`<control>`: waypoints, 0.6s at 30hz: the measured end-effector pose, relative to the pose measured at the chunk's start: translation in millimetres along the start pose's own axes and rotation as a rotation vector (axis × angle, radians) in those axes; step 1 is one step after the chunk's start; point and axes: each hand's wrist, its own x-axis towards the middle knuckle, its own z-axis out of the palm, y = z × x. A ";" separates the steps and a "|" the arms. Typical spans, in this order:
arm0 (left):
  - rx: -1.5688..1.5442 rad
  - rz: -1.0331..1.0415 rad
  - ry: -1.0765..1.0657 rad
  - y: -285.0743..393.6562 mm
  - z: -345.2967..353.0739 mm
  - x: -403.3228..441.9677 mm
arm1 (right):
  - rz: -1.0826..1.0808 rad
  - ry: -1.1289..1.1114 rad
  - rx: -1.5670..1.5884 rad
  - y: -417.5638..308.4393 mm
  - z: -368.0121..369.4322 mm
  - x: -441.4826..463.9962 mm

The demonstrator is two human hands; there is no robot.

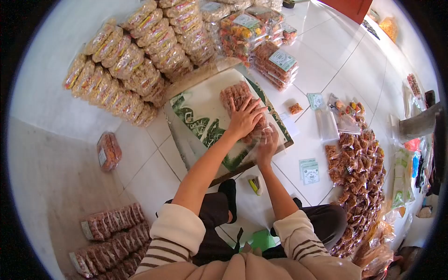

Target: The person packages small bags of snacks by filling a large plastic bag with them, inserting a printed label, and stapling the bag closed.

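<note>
A clear plastic bag of small reddish-brown snack packets (237,94) lies on a low table (198,105) with a white and green leaf-patterned top. My left hand (246,117) rests flat over the middle of the bag with its fingers spread. At the bag's near end, my right hand (267,143) is on the loose plastic, its fingers partly bent. Whether those fingers pinch the plastic is hard to see. On the floor just below the table lies a green stapler (255,185).
Stacked snack bags (126,60) line the wall at left. Filled packs (275,63) stand beyond the table. To the right are loose small packets (357,172), printed labels (309,171) and clear empty bags (327,125). More packed bags (112,221) lie at lower left.
</note>
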 end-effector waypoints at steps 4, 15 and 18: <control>0.000 0.018 -0.020 2.3 -1.2 -1.3 | -0.018 -0.008 0.089 1.6 -6.7 -2.1; 0.005 0.008 -0.041 1.4 0.3 0.8 | 0.029 0.052 0.065 -1.6 -7.3 -5.6; -0.043 0.070 -0.148 -7.2 -2.8 -4.0 | 0.117 0.035 0.287 1.3 -2.8 -5.8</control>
